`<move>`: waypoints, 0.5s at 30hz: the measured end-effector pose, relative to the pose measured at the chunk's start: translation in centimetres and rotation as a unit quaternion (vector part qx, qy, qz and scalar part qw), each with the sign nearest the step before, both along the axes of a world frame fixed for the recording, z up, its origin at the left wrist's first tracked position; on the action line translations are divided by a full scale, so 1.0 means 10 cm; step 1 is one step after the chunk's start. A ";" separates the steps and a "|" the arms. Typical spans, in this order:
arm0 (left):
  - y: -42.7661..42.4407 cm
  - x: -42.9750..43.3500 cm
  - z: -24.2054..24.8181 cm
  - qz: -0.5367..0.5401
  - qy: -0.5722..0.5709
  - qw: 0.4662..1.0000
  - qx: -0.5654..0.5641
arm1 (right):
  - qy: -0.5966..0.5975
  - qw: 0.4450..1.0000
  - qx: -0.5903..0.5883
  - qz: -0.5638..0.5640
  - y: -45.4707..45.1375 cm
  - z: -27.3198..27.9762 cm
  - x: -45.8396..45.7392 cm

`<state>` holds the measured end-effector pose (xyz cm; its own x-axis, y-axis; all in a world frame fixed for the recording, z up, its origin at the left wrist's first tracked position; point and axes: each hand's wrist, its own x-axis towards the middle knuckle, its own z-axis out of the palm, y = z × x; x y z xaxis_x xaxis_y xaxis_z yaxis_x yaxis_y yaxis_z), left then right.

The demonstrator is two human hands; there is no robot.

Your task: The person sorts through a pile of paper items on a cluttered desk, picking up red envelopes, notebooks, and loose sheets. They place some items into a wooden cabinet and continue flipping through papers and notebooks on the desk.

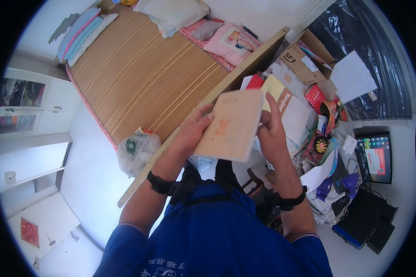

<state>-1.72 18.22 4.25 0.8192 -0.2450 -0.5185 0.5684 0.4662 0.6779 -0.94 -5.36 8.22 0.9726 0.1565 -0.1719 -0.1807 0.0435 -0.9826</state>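
Observation:
A tan notebook [225, 126] with an orange figure printed on its cover is held up before me, tilted, its right edge blurred. My left hand [196, 128] grips its left side, thumb on the cover and fingers partly hidden. At the right edge is my right hand [272, 133], index finger raised and the others curled; whether it pinches the pages cannot be made out. Behind it on the cluttered table lie a yellow-and-brown notebook [277, 93] and a white sheet [296, 126].
A wooden bed board [239, 78] runs between the table and a bed with a bamboo mat [152, 69]. A plastic bag [138, 152] hangs near the board. Around the table are a cardboard box [305, 59], graphics card [319, 145], monitor [374, 157] and black computer case [360, 214].

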 end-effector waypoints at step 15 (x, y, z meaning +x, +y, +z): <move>0.31 -0.07 0.21 -0.136 -0.050 0.990 -0.004 | 0.020 0.999 -0.028 -0.020 -0.06 -0.04 -0.03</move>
<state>-2.41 21.28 6.35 0.7694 -0.4668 -0.4361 0.6044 0.3111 0.7334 -1.24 -6.00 7.78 0.9701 0.1074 -0.2179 -0.2188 -0.0035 -0.9758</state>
